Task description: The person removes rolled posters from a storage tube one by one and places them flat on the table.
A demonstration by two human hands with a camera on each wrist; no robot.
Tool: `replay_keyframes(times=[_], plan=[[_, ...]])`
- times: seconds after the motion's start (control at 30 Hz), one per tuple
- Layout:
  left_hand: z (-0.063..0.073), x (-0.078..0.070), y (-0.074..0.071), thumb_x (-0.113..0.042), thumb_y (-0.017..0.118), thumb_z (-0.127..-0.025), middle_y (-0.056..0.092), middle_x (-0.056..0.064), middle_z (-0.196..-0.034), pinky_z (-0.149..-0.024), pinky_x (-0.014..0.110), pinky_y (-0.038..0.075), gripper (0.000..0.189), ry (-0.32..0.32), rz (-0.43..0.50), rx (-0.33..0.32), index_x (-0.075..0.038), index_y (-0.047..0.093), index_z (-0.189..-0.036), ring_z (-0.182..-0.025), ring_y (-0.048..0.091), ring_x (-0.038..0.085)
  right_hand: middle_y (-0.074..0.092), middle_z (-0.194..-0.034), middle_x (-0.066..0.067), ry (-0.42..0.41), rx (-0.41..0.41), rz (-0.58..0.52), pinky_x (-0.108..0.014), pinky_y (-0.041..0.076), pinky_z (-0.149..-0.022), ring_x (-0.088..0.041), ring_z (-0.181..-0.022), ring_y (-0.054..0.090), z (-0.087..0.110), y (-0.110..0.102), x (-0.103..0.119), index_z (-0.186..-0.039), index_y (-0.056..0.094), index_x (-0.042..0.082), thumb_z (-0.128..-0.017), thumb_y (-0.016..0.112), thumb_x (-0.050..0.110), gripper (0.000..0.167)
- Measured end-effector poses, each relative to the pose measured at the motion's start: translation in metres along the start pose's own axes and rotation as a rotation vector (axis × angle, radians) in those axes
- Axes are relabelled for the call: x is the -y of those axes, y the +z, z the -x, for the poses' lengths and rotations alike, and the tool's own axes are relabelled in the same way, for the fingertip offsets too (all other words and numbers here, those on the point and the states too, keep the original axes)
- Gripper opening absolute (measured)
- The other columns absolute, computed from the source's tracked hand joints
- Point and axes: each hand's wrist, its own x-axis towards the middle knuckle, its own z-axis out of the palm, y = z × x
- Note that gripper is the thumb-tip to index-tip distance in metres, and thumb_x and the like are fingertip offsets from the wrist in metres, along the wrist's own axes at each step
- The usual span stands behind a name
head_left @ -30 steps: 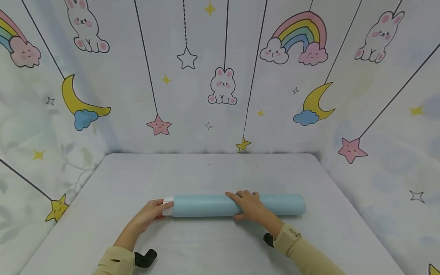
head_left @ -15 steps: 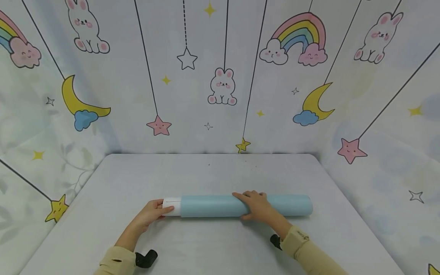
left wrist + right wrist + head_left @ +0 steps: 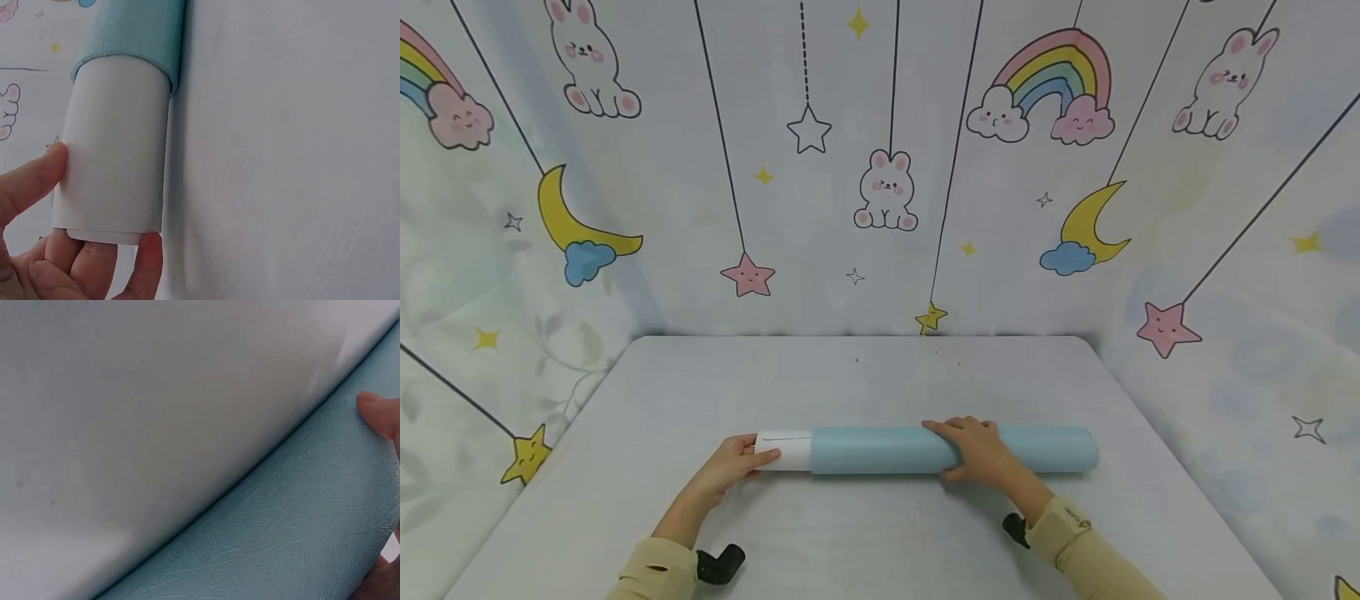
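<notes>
A long light-blue tube [image 3: 880,451] with a creased, leathery surface lies crosswise on the white table [image 3: 865,542]. Out of its left end sticks a white paper roll [image 3: 793,451], one layer's edge showing as a line along it. My left hand [image 3: 726,468] holds the outer end of that roll; in the left wrist view the thumb [image 3: 40,175] lies along one side and fingertips reach the end rim. Right of the tube's middle, my right hand [image 3: 981,454] grips it from above, fingers over the far side and thumb on the near side. The roll's inner part is hidden inside the tube.
Black wrist-camera mounts [image 3: 721,564] sit at both sleeve cuffs, close over the table. Behind the table's far edge rises a cloth backdrop [image 3: 820,208] printed with rabbits, stars, moons and rainbows, and it continues along both sides.
My right hand and the blue tube have shifted to the right. More of the white paper roll shows at the tube's left end, while my left hand has stayed nearly in place.
</notes>
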Motion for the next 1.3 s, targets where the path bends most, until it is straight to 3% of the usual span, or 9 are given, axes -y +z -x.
replay_keyframes(times=[1.3], plan=[[0.005,0.002,-0.015,-0.02,0.065,-0.086,0.064,0.014,-0.103,-0.074,0.034,0.047,0.051,0.01,-0.035,-0.007,0.013,0.048,-0.121,-0.089,0.058,0.018,0.057,-0.118,-0.009,0.046,-0.05,-0.017,-0.06,0.033,-0.082,-0.029,-0.108,0.052,0.034,-0.008,-0.048,-0.131,0.05,0.023,-0.06,0.083,0.033,0.08]])
